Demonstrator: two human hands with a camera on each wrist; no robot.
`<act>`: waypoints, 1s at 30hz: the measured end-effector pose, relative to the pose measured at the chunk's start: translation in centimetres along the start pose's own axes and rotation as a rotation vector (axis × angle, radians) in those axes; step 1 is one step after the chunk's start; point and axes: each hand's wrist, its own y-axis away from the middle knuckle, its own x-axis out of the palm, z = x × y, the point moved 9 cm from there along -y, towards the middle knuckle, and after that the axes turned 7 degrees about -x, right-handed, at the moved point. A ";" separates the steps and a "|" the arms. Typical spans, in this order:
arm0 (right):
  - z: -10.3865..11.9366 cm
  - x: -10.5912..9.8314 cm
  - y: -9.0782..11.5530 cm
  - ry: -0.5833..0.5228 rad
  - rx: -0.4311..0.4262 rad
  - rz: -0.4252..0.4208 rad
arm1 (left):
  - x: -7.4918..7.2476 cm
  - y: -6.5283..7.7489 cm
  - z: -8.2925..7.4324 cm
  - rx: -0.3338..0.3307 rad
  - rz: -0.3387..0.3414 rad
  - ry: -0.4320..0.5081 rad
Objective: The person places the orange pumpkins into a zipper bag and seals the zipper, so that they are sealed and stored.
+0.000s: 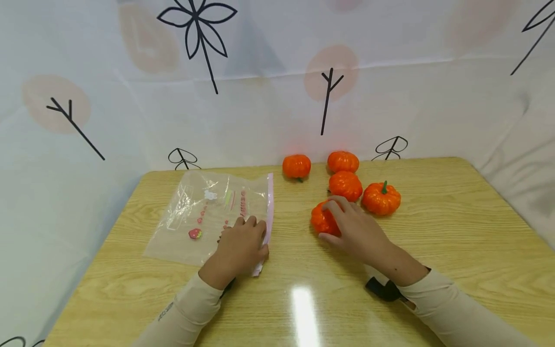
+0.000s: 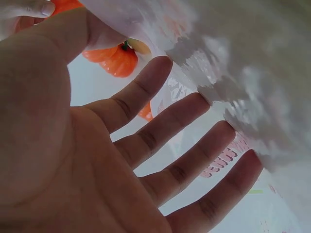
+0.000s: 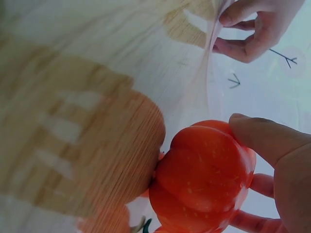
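Note:
A small orange toy pumpkin (image 1: 322,219) is gripped by my right hand (image 1: 357,230), thumb on one side and fingers on the other; the same pumpkin (image 3: 201,177) looks large in the right wrist view. My left hand (image 1: 243,248) is over the pink-edged side of a clear plastic zip bag (image 1: 173,241) printed with a strawberry and pink lettering. Seen in the left wrist view, the fingers (image 2: 170,124) of that hand are spread and nearly straight, their tips against the bag film. Its thumb lies at the bag's edge in the right wrist view.
Beyond the right hand are more toy pumpkins: one with a green stem (image 1: 381,198), one beside it (image 1: 345,186), and one behind (image 1: 343,162). Another pumpkin (image 1: 297,166) lies near the back edge. A printed white cloth (image 1: 269,115) hangs behind the wooden table (image 1: 455,241).

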 end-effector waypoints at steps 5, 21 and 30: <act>0.1 -0.2 -0.1 -0.003 -0.002 -0.010 | 0.0 -0.1 0.1 0.001 0.000 -0.012; 0.3 0.4 0.0 0.048 0.007 0.051 | 0.0 0.1 0.0 0.023 -0.018 -0.007; 0.5 0.4 0.1 0.049 -0.010 0.049 | -0.4 0.0 0.0 0.041 -0.040 0.019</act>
